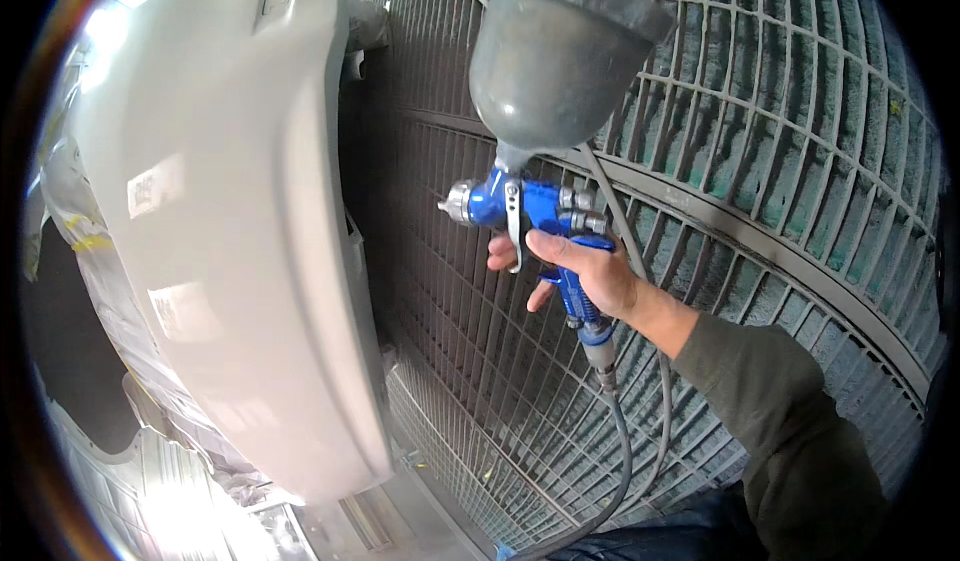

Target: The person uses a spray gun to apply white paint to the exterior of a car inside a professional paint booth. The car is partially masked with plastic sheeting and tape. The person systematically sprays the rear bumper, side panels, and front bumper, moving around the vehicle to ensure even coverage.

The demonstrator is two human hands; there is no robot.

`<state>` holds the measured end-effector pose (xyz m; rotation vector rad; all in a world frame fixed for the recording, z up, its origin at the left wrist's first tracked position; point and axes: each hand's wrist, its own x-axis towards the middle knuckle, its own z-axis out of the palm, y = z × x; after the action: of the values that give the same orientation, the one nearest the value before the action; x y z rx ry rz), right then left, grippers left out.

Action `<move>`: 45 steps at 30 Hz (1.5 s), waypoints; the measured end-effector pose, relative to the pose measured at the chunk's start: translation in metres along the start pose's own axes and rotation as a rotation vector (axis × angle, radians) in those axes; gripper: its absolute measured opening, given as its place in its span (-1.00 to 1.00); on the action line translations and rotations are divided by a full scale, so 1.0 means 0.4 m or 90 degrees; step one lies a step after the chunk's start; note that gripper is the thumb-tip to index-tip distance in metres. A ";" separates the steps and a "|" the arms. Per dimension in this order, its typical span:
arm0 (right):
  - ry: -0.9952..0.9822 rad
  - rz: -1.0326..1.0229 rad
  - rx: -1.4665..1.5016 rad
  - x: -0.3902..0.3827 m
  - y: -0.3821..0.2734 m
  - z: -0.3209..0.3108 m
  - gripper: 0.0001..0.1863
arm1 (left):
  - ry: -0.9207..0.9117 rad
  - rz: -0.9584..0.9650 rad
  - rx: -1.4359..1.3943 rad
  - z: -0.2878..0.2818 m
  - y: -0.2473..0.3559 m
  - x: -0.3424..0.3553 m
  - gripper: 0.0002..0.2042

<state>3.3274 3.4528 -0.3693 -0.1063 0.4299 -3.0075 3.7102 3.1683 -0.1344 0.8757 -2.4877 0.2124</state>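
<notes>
My right hand (pixel 607 279) is wrapped round the handle of a blue spray gun (pixel 540 204), with fingers at its silver trigger. A grey, cloudy paint cup (pixel 550 66) sits on top of the gun, cut off by the upper edge of the picture. The silver nozzle faces left, toward a glossy off-white vehicle body panel (pixel 235 231), with a gap between them. From the bottom of the handle a grey air hose (pixel 622 451) runs down. My left hand is out of the picture.
Metal floor grating (pixel 470 361) stretches under the gun and to the right, crossed by a flat metal bar (pixel 740 221). Crumpled masking film (pixel 105 291) hangs beyond the panel's left side. Bright lights reflect off the panel.
</notes>
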 end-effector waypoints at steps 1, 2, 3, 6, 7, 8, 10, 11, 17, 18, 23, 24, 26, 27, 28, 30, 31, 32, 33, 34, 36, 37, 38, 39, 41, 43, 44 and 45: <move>-0.008 0.019 0.002 0.003 0.004 -0.012 -0.57 | -0.001 -0.011 0.010 -0.006 -0.026 -0.001 -0.81; -0.018 0.031 -0.012 0.015 -0.004 -0.004 -0.57 | 0.002 -0.028 0.021 -0.012 -0.057 -0.004 -0.81; -0.029 0.046 -0.028 0.033 -0.017 0.006 -0.57 | 0.004 -0.048 0.032 -0.020 -0.091 -0.010 -0.80; 0.005 0.031 -0.165 0.108 -0.032 0.032 -0.68 | 0.012 -0.133 0.055 -0.019 -0.145 -0.028 -0.76; 0.064 0.023 -0.196 0.123 -0.013 0.051 -0.69 | 0.023 -0.183 0.064 -0.021 -0.158 -0.055 -0.75; 0.115 0.000 -0.229 0.135 -0.030 0.075 -0.70 | 0.028 -0.158 0.013 -0.017 -0.158 -0.070 -0.75; 0.089 -0.048 -0.217 0.120 -0.007 0.139 -0.67 | 0.071 -0.124 -0.072 -0.052 -0.176 -0.134 -0.75; 0.063 -0.041 -0.235 0.089 -0.006 0.180 -0.60 | 0.083 -0.096 -0.123 -0.064 -0.202 -0.156 -0.74; -0.055 0.037 -0.438 -0.215 0.183 0.204 -0.53 | 0.085 -0.186 -0.221 0.024 -0.260 -0.157 -0.58; -0.106 0.079 -0.521 -0.251 0.209 0.237 -0.54 | 0.097 -0.195 -0.260 0.013 -0.263 -0.145 -0.58; -0.262 0.161 -0.588 -0.323 0.348 0.589 -0.60 | 0.149 -0.177 -0.346 -0.096 -0.433 -0.063 -0.53; -0.287 0.187 -0.600 -0.317 0.381 0.664 -0.60 | 0.172 -0.180 -0.367 -0.131 -0.469 -0.039 -0.51; -0.349 0.194 -0.617 -0.408 0.449 0.684 -0.60 | 0.252 -0.195 -0.402 -0.060 -0.582 -0.177 -0.50; -0.368 0.176 -0.623 -0.424 0.469 0.783 -0.61 | 0.273 -0.234 -0.421 -0.071 -0.634 -0.189 -0.49; -0.378 0.155 -0.648 -0.454 0.503 0.869 -0.60 | 0.292 -0.271 -0.432 -0.081 -0.685 -0.208 -0.49; -0.374 0.151 -0.681 -0.500 0.595 1.029 -0.59 | 0.337 -0.392 -0.441 -0.150 -0.779 -0.210 -0.49; -0.363 0.169 -0.677 -0.511 0.633 1.094 -0.60 | 0.356 -0.445 -0.430 -0.184 -0.828 -0.216 -0.49; -0.363 0.184 -0.690 -0.549 0.662 1.149 -0.59 | 0.375 -0.492 -0.422 -0.222 -0.876 -0.230 -0.50; -0.364 0.198 -0.705 -0.594 0.695 1.210 -0.59 | 0.390 -0.508 -0.400 -0.266 -0.924 -0.237 -0.50; -0.360 0.210 -0.724 -0.631 0.719 1.276 -0.59 | 0.398 -0.524 -0.381 -0.321 -0.970 -0.222 -0.51; -0.345 0.253 -0.714 -0.724 0.757 1.404 -0.58 | 0.405 -0.535 -0.344 -0.448 -1.075 -0.200 -0.52; -0.335 0.282 -0.726 -0.768 0.780 1.468 -0.59 | 0.399 -0.549 -0.328 -0.501 -1.127 -0.208 -0.53; -0.317 0.306 -0.737 -0.824 0.804 1.511 -0.60 | 0.390 -0.557 -0.316 -0.548 -1.185 -0.223 -0.54; -0.296 0.327 -0.751 -0.874 0.832 1.555 -0.61 | 0.384 -0.539 -0.308 -0.600 -1.241 -0.227 -0.61; -0.249 0.367 -0.778 -0.948 0.879 1.647 -0.62 | 0.411 -0.561 -0.308 -0.685 -1.350 -0.223 -0.60; -0.202 0.385 -0.792 -1.006 0.915 1.716 -0.62 | 0.352 -0.649 -0.271 -0.747 -1.456 -0.252 -0.58; -0.180 0.391 -0.795 -1.030 0.933 1.748 -0.62 | 0.346 -0.664 -0.264 -0.760 -1.522 -0.265 -0.58; -0.156 0.396 -0.818 -1.052 0.953 1.770 -0.62 | 0.342 -0.680 -0.256 -0.777 -1.575 -0.250 -0.57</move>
<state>3.8385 2.9400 0.1778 -0.3339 1.8209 -1.6828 4.2935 2.8232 0.0759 1.5515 -1.2644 -0.3606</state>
